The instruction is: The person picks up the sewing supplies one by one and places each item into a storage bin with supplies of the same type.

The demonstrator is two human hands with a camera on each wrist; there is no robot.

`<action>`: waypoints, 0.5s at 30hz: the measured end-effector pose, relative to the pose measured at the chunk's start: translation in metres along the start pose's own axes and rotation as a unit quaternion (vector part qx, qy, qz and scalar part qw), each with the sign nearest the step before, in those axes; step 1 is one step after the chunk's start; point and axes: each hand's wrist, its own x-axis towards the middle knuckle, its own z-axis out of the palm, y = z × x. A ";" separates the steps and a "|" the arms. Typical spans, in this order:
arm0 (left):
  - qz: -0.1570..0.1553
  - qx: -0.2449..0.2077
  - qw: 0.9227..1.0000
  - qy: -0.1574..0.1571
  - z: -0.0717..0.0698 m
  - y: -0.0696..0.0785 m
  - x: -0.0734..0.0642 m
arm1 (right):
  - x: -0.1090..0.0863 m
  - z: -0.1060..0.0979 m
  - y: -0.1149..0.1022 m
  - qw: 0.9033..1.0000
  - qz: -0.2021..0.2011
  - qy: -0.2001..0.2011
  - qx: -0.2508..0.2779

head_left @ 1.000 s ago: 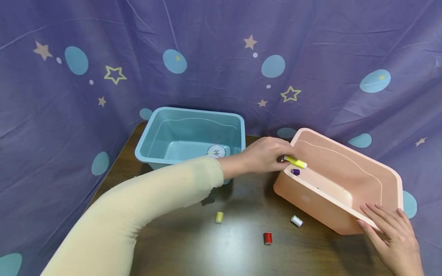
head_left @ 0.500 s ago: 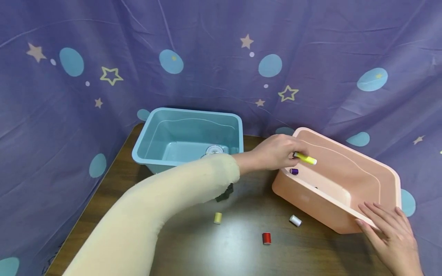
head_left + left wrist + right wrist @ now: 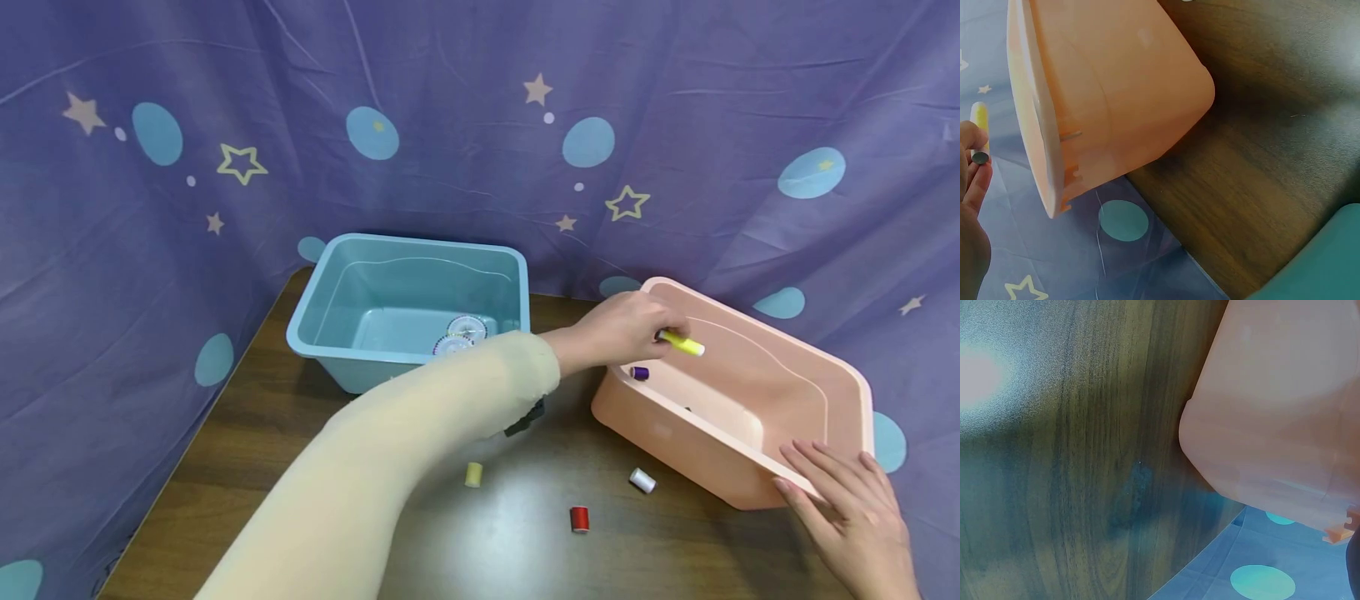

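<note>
Pinched between the thumb and fingers of the left grip (image 3: 630,329), toward its dark end: a yellow tube (image 3: 686,344), poised over the opening of the peach bin (image 3: 667,433). Held by only part of its length, perhaps for a light, controlled hold, and apart from the rim in the left wrist view, probably to clear the wall. Clamped, as far as can be judged, on the bin's near rim at its right end: the right grip (image 3: 858,521), with thumb outside and fingers laid over to the inside, likely to steady the bin. Slim, smooth and bright yellow in the barrel, white at 1 end, flat and dark grey at the other, tilting slightly down toward the white. Lying within the peach bin: a purple thread spool (image 3: 640,373) near the left end. Spread over the wooden tabletop (image 3: 225,467), well apart and seemingly within easy reach: 3 more, namely a pale yellow thread spool (image 3: 473,475), a red thread spool (image 3: 580,519) and a white thread spool (image 3: 642,481) near the peach bin. Set to the left, behind the forearm: a blue bin (image 3: 427,283) containing 2 pin wheels (image 3: 467,327), partly hidden by the sleeve (image 3: 420,433).
</note>
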 end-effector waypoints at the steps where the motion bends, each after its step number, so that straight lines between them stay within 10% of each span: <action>1: -0.002 -0.001 1.000 -0.003 0.001 0.000 0.002 | 0.000 0.000 0.000 1.000 -0.001 0.001 0.000; 15: -0.014 -0.010 1.000 -0.017 0.018 -0.007 0.018 | 0.001 -0.002 -0.001 1.000 0.008 -0.015 -0.007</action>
